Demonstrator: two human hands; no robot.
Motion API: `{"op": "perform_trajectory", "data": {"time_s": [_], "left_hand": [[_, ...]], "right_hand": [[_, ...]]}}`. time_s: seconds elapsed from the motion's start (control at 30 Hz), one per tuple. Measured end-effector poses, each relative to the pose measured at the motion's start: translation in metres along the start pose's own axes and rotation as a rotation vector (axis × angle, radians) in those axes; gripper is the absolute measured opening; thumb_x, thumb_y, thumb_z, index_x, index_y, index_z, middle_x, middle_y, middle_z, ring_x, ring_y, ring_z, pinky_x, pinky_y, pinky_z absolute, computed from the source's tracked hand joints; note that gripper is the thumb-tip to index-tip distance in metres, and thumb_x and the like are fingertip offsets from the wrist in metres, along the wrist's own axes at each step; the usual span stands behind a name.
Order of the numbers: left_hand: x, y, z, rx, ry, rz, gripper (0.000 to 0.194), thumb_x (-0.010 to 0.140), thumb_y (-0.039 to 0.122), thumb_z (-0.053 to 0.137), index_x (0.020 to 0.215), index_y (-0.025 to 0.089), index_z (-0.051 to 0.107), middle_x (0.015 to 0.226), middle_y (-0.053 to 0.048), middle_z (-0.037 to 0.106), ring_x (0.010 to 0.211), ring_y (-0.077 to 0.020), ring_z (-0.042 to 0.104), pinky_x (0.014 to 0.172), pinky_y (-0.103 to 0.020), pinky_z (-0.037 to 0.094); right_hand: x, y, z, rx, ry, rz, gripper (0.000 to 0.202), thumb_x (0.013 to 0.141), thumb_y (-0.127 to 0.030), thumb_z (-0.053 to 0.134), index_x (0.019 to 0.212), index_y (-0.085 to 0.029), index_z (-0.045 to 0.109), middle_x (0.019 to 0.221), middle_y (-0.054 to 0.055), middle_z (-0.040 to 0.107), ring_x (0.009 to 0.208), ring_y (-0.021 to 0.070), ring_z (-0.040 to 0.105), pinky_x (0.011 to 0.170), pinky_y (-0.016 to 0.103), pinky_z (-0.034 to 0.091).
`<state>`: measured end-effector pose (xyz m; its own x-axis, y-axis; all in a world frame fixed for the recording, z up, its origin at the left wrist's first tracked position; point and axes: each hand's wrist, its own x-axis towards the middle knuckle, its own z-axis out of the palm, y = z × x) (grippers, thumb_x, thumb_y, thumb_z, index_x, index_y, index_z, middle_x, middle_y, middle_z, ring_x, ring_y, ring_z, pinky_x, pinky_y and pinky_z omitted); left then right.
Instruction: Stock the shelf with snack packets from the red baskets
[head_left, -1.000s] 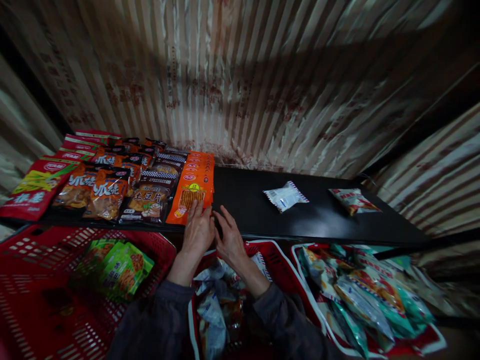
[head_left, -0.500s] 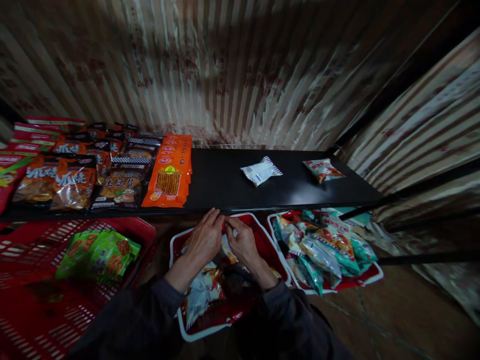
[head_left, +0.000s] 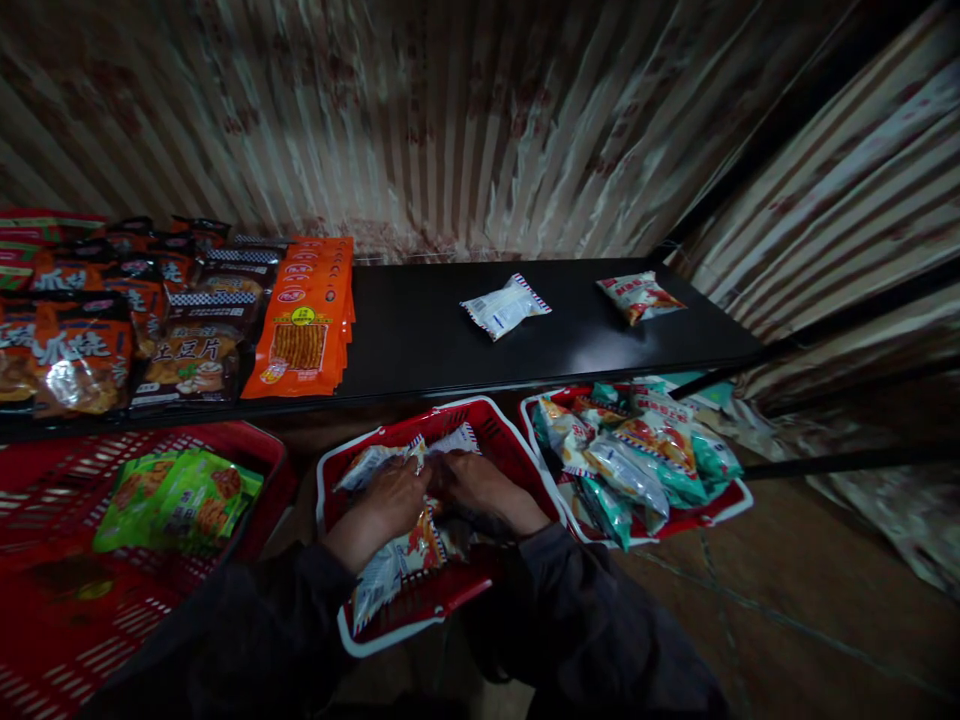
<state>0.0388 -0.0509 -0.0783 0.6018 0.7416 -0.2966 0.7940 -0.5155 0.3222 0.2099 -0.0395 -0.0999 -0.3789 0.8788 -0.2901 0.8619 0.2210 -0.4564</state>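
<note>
Dipping from the shelf's front edge (head_left: 420,383) into the middle basket (head_left: 367,652), both hands are now among its striped snack packets (head_left: 377,582), bringing these within reach. The left hand (head_left: 390,498) curls at one; I can't tell whether the right hand (head_left: 486,488) grips anything. A brown pack (head_left: 187,355) reads "土豆片" (potato slices, tempting); the orange packs' (head_left: 300,345) small print escapes me.

Black shelf (head_left: 405,330), rows of snack packets (head_left: 196,362), two loose packets (head_left: 504,307)
</note>
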Motion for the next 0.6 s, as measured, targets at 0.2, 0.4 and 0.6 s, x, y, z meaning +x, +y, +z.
{"op": "perform_trajectory", "data": {"time_s": [0.2, 0.4, 0.6], "left_hand": [[-0.004, -0.004, -0.009, 0.034, 0.015, -0.13, 0.047, 0.079, 0.011, 0.053, 0.125, 0.015, 0.058, 0.134, -0.019, 0.055, 0.125, -0.0305, 0.051, 0.102, -0.043, 0.043], [-0.005, -0.017, -0.026, 0.136, 0.014, -0.286, 0.042, 0.085, 0.008, 0.041, 0.124, 0.006, 0.056, 0.131, -0.024, 0.055, 0.121, -0.0305, 0.054, 0.092, -0.04, 0.05], [-0.011, -0.019, -0.029, 0.132, -0.015, -0.32, 0.039, 0.083, 0.001, 0.037, 0.111, 0.005, 0.064, 0.108, -0.02, 0.067, 0.104, -0.0278, 0.064, 0.085, -0.037, 0.053]], "right_hand": [[0.002, 0.003, 0.014, 0.035, -0.131, -0.102, 0.028, 0.083, -0.017, 0.05, 0.108, -0.018, 0.064, 0.105, 0.011, 0.071, 0.093, 0.0213, 0.067, 0.076, 0.026, 0.045], [0.009, -0.005, 0.021, -0.04, -0.232, -0.092, 0.036, 0.08, -0.019, 0.052, 0.114, -0.015, 0.061, 0.113, 0.015, 0.066, 0.102, 0.0259, 0.064, 0.084, 0.031, 0.045], [0.012, -0.007, 0.02, -0.027, -0.256, -0.075, 0.037, 0.08, -0.017, 0.049, 0.116, -0.016, 0.06, 0.115, 0.014, 0.066, 0.106, 0.0256, 0.062, 0.087, 0.031, 0.044]]}}
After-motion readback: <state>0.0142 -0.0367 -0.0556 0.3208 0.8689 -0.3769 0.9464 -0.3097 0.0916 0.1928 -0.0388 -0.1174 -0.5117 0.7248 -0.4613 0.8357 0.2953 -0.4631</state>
